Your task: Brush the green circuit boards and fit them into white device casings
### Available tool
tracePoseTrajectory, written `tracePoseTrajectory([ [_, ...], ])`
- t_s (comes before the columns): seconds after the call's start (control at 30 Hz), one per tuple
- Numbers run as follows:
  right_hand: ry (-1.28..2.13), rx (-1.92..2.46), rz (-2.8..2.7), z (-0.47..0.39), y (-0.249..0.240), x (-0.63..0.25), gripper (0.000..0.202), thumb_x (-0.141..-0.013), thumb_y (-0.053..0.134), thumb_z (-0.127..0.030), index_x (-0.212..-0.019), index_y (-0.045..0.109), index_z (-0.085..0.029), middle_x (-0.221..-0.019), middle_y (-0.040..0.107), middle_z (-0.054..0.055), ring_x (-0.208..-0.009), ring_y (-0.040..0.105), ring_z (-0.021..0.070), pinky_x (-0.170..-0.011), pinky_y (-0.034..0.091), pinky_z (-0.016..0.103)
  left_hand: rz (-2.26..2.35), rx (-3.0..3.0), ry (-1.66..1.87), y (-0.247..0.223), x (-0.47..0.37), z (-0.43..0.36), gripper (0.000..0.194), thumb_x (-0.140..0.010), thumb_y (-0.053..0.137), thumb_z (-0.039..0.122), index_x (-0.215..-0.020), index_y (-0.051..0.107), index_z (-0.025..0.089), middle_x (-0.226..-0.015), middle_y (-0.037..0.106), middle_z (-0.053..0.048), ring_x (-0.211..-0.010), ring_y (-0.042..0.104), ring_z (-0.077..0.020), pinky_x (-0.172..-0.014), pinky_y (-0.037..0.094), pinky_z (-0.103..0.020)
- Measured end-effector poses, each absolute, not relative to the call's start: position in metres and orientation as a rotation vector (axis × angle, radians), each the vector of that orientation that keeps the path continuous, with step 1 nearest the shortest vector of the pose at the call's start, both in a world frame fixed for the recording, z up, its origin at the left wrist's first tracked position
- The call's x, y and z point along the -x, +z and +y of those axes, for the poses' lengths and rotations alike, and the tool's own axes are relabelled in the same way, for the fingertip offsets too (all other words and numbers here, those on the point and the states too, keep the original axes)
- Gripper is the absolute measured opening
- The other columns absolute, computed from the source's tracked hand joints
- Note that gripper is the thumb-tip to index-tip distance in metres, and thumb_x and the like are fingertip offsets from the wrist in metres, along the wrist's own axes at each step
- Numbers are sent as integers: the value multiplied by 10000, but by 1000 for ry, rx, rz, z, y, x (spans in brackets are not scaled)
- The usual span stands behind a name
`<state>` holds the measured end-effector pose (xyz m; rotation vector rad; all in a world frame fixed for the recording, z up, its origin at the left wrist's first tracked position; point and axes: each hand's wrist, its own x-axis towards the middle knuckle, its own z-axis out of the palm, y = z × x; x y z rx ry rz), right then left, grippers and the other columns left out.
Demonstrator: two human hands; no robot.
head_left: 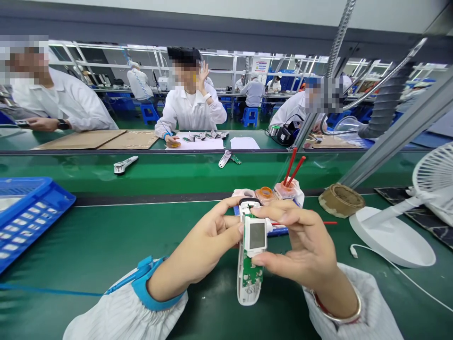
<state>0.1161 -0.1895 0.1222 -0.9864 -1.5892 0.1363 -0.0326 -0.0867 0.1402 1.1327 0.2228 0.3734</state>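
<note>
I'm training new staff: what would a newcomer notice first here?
First comes the white casing near center, its green circuit board and gray screen showing, held between the left hand and right hand. Then come the blue basket at the left edge and the white fan at the right edge.

left fingers (230,237) hold white casing (249,296) | right fingers (274,262) pinch display (257,235) | blue basket (61,200) at left

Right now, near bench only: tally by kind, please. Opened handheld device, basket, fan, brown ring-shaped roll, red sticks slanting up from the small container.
Opened handheld device: 1
Blue basket: 1
White fan: 1
Brown ring-shaped roll: 1
Slanting red sticks: 2
Total: 6
</note>
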Motion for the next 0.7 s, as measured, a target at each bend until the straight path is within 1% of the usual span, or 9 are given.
tracePoseTrajectory([
  [0.13,75,1026,-1640,-190,125,-114,511,-727,751,-120,-1070,388,-232,-1123,591,78,-1058,503,257,-934,388,484,247,-1093,343,142,32,-89,401,-861,556,220,-1241,430,203,-696,658,5,-588,537,-57,-606,411,-176],
  [0.23,4,1080,-1691,-193,132,-115,483,-749,732,-129,-1070,386,-229,-1132,589,77,-1078,496,256,-955,373,491,241,-1072,367,142,32,-89,394,-856,561,200,-1227,429,200,-684,657,10,-598,550,-57,-609,421,-167],
  [0.33,-77,1182,-1723,-199,139,-116,426,-763,715,-136,-1038,401,-221,-1119,596,68,-1091,492,242,-963,378,449,226,-1046,383,139,31,-88,392,-839,582,192,-1204,437,193,-736,678,-15,-648,591,-82,-633,449,-185],
  [0.4,-127,1254,-1724,-201,141,-116,394,-767,707,-134,-1010,408,-213,-1107,600,62,-1089,496,230,-949,399,411,229,-1041,393,137,29,-87,411,-824,603,219,-1199,440,186,-780,692,-42,-687,617,-110,-652,471,-211],
  [0.5,-169,1325,-1734,-204,142,-116,353,-787,685,-140,-998,408,-201,-1115,591,63,-1081,501,221,-909,440,383,263,-1048,409,135,27,-85,429,-805,626,246,-1190,448,182,-787,696,-54,-699,630,-129,-651,486,-229],
  [0.6,-239,1360,-1760,-205,140,-116,318,-808,659,-132,-999,410,-188,-1126,578,81,-1074,496,228,-880,455,386,298,-1068,415,133,26,-84,446,-793,641,265,-1189,453,183,-780,696,-56,-686,631,-134,-638,490,-235],
  [0.7,-303,1374,-1792,-203,138,-115,325,-809,666,-140,-1023,425,-171,-1065,589,110,-1046,498,244,-887,440,427,298,-1075,422,132,25,-84,474,-786,645,301,-1201,446,188,-774,690,-54,-686,629,-137,-643,489,-244],
])
